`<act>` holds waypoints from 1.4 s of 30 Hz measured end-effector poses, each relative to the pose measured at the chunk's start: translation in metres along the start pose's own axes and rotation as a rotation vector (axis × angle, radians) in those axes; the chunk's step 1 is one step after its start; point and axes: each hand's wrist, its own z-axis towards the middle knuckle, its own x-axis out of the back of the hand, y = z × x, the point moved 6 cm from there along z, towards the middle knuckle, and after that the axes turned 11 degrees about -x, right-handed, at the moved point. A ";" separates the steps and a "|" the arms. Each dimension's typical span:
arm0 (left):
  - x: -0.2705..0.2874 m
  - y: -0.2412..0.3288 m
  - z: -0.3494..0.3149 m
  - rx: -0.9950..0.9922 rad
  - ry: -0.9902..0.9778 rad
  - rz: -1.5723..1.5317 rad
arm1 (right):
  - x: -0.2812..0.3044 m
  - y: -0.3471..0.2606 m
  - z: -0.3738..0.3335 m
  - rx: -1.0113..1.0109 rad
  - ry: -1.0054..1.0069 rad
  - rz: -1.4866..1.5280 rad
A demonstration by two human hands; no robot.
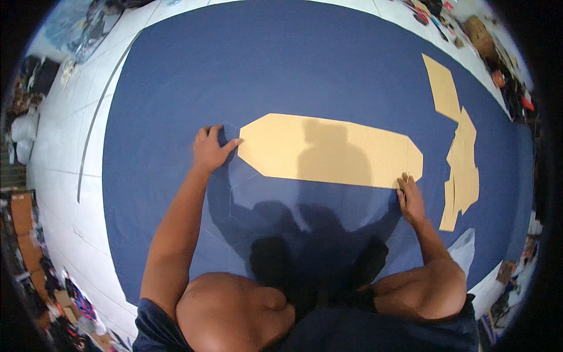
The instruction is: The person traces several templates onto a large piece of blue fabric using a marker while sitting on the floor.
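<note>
The tan template point(334, 151) lies on blue cloth point(264, 58). Your left hand point(211, 149) spreads, thumb at its left end; your right hand point(411, 200) curls at its lower-right edge, pinching what, I cannot tell. More tan pieces point(466, 176) lie farther right.

1 head-worn wide fisheye view, facing down, near above both hands point(214, 151).

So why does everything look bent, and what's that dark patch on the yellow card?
In the head view, the fisheye lens bows the cloth's edges and the corners go black; also in the head view, the patch on the card looks like the person's own shadow, spilling onto the cloth below.
</note>
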 end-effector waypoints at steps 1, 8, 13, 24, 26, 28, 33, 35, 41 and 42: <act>0.000 0.003 0.002 0.017 -0.019 0.033 | -0.002 -0.001 0.000 -0.006 -0.005 -0.003; 0.002 -0.005 0.006 0.087 -0.062 0.070 | -0.008 -0.013 -0.004 0.001 -0.008 -0.060; 0.000 0.000 0.009 0.126 -0.095 0.042 | -0.007 -0.013 0.002 0.000 0.017 -0.063; 0.004 -0.002 0.012 0.152 -0.129 0.013 | -0.002 -0.012 0.000 0.069 0.046 -0.064; 0.005 -0.001 0.012 0.169 -0.124 0.007 | -0.003 -0.012 0.001 0.059 0.042 -0.056; 0.003 -0.004 0.012 0.177 -0.130 -0.004 | -0.003 -0.011 0.001 0.053 0.035 -0.058; 0.002 -0.007 0.016 0.183 -0.164 -0.001 | -0.005 -0.010 0.003 0.041 0.025 -0.067; 0.003 -0.005 0.016 0.194 -0.188 0.000 | -0.005 -0.007 0.003 0.051 0.019 -0.081; 0.001 -0.007 0.016 0.203 -0.186 -0.001 | -0.007 -0.009 0.004 0.054 0.015 -0.082; 0.000 -0.006 0.015 0.202 -0.184 -0.008 | -0.007 -0.010 0.003 0.059 0.018 -0.081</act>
